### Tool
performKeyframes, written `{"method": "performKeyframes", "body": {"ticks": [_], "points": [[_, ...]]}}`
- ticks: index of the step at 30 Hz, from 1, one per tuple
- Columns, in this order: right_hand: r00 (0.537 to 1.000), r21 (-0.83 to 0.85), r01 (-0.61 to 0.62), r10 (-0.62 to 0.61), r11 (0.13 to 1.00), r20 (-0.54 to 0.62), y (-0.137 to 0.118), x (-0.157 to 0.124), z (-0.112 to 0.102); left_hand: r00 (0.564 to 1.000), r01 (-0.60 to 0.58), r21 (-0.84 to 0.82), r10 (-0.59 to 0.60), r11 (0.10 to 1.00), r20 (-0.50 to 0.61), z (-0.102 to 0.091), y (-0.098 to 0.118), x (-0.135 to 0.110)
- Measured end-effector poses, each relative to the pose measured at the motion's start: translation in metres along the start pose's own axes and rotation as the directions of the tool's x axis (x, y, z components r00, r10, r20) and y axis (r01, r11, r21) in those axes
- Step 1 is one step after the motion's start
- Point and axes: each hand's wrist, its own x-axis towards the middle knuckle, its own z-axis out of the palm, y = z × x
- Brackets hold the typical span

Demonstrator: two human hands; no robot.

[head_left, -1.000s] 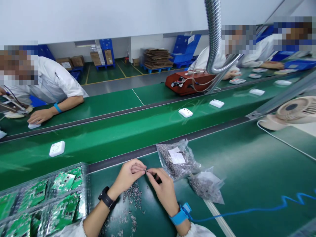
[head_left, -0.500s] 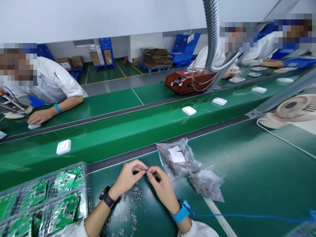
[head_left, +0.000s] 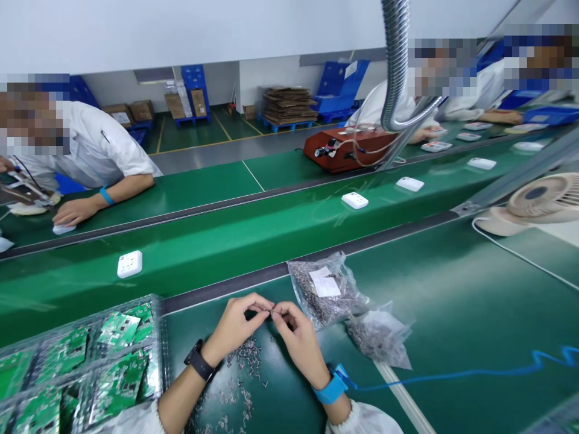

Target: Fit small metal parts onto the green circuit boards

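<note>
My left hand [head_left: 235,325] and my right hand [head_left: 296,337] meet fingertip to fingertip above the green bench, both pinching a tiny metal part [head_left: 270,312] between them. A black watch sits on my left wrist, a blue strap [head_left: 332,387] with a coiled blue cord [head_left: 452,374] on my right. Under my hands lies a scatter of small metal parts [head_left: 242,374]. Just right of my hands lie two clear bags of the same parts, a labelled bag [head_left: 325,292] and a smaller bag [head_left: 377,337].
Clear trays of green circuit boards [head_left: 85,367] fill the lower left. White sockets [head_left: 129,264] [head_left: 354,200] ride the conveyor belt [head_left: 253,235]. Across it a person's hand [head_left: 72,211] rests on the bench. A red machine [head_left: 348,150], a metal hose [head_left: 398,66] and a fan [head_left: 538,199] stand to the right.
The white sockets have travelled to the right along the belt. My hands stay together on the small part, the fingers shifting slightly. The blue cord has moved.
</note>
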Motion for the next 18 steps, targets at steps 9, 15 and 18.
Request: {"method": "performKeyframes", "body": {"ticks": [9, 15, 18], "points": [[0.999, 0.106, -0.033, 0.031, 0.994, 0.022, -0.0006, 0.0013, 0.0005, 0.996, -0.083, 0.085, 0.085, 0.993, -0.021, -0.001, 0.0032, -0.0019], [0.999, 0.09, -0.047, 0.045, 0.995, 0.023, 0.0009, 0.0003, -0.0011, 0.997, -0.078, 0.078, 0.08, 0.994, -0.016, -0.0009, -0.0004, -0.0022], [0.999, 0.09, -0.037, 0.037, 0.995, 0.005, 0.0035, 0.0, -0.0005, 0.991, -0.12, 0.079, 0.124, 0.99, -0.041, -0.0011, -0.0009, -0.0022]]}}
